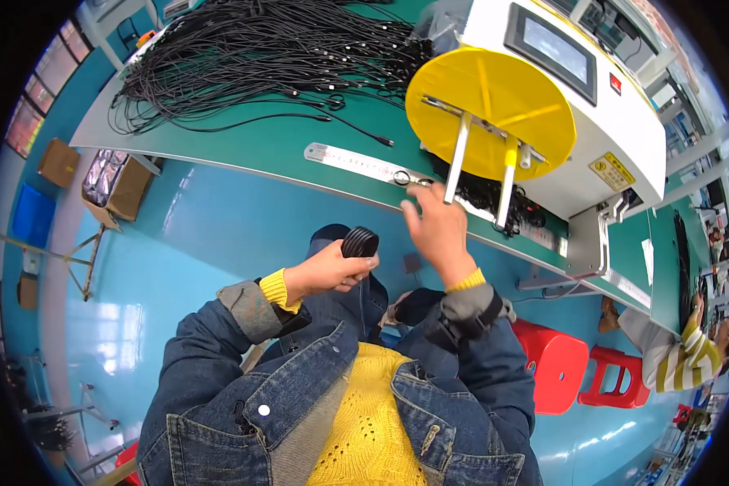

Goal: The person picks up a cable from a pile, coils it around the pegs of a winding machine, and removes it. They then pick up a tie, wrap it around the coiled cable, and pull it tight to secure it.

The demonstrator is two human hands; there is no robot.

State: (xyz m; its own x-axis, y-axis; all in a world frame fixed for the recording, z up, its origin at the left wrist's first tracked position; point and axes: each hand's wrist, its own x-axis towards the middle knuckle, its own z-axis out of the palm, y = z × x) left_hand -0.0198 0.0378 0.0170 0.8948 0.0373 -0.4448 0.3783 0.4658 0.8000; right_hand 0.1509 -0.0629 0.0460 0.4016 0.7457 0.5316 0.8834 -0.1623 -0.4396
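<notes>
My left hand (332,269) is closed around a coiled black cable (360,242), held in front of my lap. Out over the table's front edge reaches my right hand (440,227), thumb and forefinger apart, with nothing visible between them. Its fingertips are close to small black rings (401,177) lying on a long steel ruler (348,159); whether they touch one is hard to make out. Just beyond that hand, a yellow disc (494,105) carries two rods (459,158) pointing toward me, the left one silver and the right one partly yellow.
A large heap of black cables (259,57) covers the green table's (211,138) far left. The white machine (599,138) bearing the disc has a screen (549,47). Red stools (549,364) stand at my right, near another person in a striped sleeve (697,356). An open carton (117,186) is at left.
</notes>
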